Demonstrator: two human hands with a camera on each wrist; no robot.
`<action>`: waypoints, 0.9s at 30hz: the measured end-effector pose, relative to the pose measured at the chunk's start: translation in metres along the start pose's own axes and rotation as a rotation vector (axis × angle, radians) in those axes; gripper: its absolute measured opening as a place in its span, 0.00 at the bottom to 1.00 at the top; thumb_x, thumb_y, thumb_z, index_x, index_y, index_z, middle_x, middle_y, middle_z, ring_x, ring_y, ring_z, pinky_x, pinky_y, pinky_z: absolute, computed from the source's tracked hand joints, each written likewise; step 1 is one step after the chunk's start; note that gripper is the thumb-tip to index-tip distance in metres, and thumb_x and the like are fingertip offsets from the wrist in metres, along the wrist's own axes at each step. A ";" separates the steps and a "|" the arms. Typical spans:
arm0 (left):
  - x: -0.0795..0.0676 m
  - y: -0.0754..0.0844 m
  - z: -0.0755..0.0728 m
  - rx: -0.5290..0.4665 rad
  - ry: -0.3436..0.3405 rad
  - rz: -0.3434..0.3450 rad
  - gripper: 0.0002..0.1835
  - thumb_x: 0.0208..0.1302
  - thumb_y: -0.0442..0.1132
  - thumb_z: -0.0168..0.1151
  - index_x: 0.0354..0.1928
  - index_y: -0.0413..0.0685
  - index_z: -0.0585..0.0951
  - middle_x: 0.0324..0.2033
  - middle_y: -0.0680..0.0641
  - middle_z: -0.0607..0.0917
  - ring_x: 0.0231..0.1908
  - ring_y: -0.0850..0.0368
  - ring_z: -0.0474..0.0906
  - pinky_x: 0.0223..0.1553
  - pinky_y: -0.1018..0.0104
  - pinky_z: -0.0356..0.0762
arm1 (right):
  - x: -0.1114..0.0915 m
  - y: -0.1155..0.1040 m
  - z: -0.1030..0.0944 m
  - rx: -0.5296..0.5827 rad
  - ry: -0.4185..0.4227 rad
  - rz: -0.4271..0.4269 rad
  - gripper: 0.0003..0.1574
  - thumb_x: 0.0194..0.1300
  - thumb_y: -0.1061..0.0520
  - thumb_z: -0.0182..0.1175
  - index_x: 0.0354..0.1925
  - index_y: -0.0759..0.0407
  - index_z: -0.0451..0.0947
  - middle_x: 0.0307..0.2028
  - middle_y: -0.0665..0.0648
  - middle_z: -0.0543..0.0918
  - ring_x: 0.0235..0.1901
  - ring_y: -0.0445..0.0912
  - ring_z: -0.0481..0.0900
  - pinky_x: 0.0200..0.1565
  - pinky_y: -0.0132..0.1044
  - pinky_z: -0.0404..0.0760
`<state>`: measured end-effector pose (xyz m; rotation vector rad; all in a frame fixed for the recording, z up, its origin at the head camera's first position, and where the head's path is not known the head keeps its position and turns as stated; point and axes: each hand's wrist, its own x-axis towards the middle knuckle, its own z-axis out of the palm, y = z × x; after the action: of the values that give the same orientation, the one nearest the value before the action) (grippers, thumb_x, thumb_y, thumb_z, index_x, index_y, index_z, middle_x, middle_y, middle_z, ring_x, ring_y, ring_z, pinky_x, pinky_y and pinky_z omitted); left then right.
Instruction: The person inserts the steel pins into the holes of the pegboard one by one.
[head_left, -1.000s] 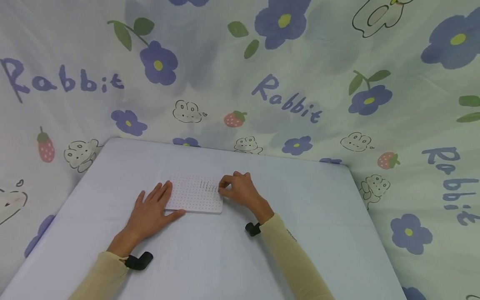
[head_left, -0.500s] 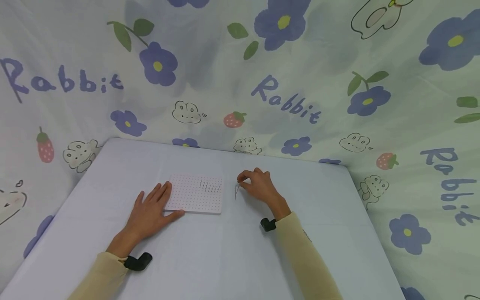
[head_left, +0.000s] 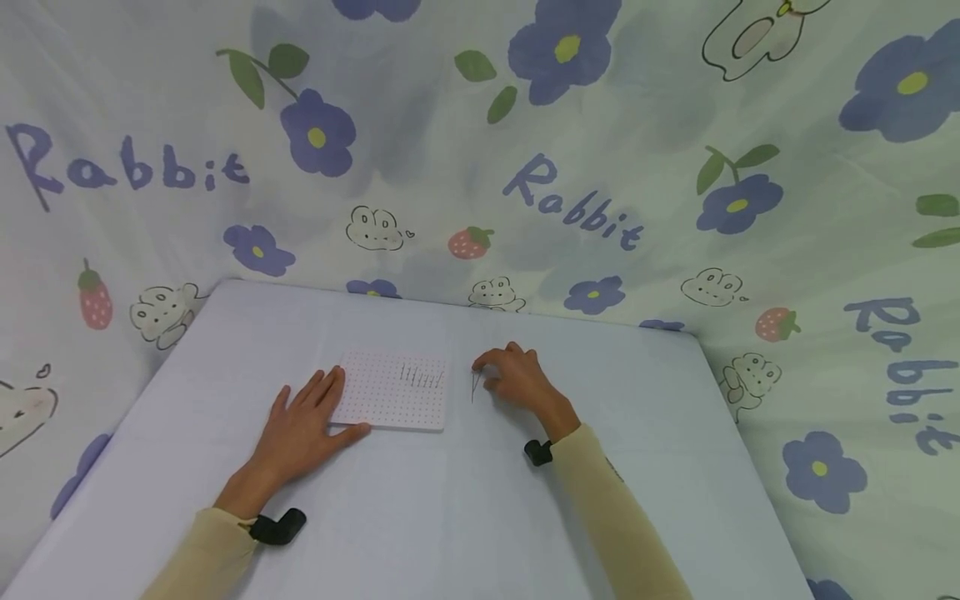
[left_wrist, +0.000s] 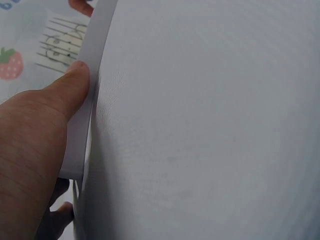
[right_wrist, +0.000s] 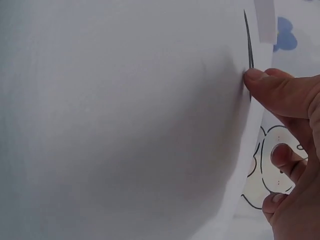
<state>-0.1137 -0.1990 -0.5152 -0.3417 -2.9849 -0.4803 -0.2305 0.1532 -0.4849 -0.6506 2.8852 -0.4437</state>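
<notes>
A white pegboard [head_left: 367,396] dotted with small holes lies on the table. Several thin dark needles [head_left: 422,377] stand in a row near its right side. My left hand [head_left: 300,433] rests along the board's left edge, fingers spread. In the left wrist view, its thumb [left_wrist: 75,82] presses against the board's front edge. To the right of the board, my right hand [head_left: 517,379] is at a thin dark needle [head_left: 473,390]. Its thumb and forefinger look parted in the head view. In the right wrist view, the thumb tip overlaps the needle [right_wrist: 249,40], and the forefinger's tip is hidden.
A white cloth covers the table [head_left: 465,517]. Behind and beside it hangs a curtain [head_left: 420,158] printed with flowers, rabbits and strawberries. Each wrist carries a black camera mount, seen below the left hand [head_left: 277,527] and the right hand [head_left: 537,452].
My right hand has moved away from the board's row of needles to the needle on its right. Its thumb and forefinger have since parted. The left hand has stayed in place.
</notes>
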 end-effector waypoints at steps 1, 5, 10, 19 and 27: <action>0.000 0.000 0.000 0.001 0.000 0.002 0.57 0.60 0.72 0.60 0.76 0.34 0.59 0.75 0.34 0.61 0.74 0.33 0.55 0.68 0.26 0.45 | 0.000 0.000 0.001 -0.012 -0.002 -0.002 0.19 0.63 0.54 0.70 0.52 0.40 0.85 0.53 0.41 0.85 0.46 0.43 0.70 0.48 0.46 0.64; 0.001 -0.001 0.002 0.010 -0.005 0.002 0.57 0.60 0.73 0.58 0.76 0.35 0.58 0.75 0.34 0.61 0.74 0.33 0.55 0.68 0.26 0.44 | 0.001 0.004 0.003 -0.044 0.002 -0.007 0.15 0.63 0.50 0.71 0.49 0.40 0.87 0.53 0.41 0.84 0.47 0.43 0.72 0.46 0.47 0.66; 0.001 -0.001 0.002 0.007 -0.018 -0.007 0.58 0.60 0.74 0.58 0.76 0.35 0.57 0.75 0.34 0.60 0.74 0.33 0.53 0.68 0.26 0.43 | 0.002 0.011 0.006 -0.025 -0.011 0.022 0.11 0.62 0.47 0.72 0.44 0.40 0.86 0.45 0.39 0.83 0.47 0.43 0.72 0.48 0.49 0.67; 0.001 -0.001 0.002 0.006 -0.022 -0.005 0.57 0.61 0.74 0.58 0.76 0.35 0.58 0.75 0.35 0.60 0.74 0.33 0.54 0.68 0.26 0.43 | 0.001 0.021 0.008 0.030 -0.001 0.054 0.10 0.58 0.44 0.74 0.39 0.39 0.85 0.37 0.37 0.81 0.43 0.41 0.71 0.49 0.53 0.65; 0.001 0.001 -0.003 0.010 -0.028 -0.008 0.57 0.61 0.73 0.58 0.76 0.35 0.58 0.75 0.34 0.60 0.75 0.34 0.54 0.68 0.26 0.44 | -0.001 0.021 0.008 0.051 0.013 0.052 0.07 0.59 0.44 0.73 0.32 0.39 0.84 0.34 0.37 0.80 0.40 0.42 0.71 0.48 0.53 0.63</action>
<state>-0.1142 -0.1984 -0.5121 -0.3380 -3.0161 -0.4653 -0.2363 0.1700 -0.4991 -0.5648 2.8850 -0.5137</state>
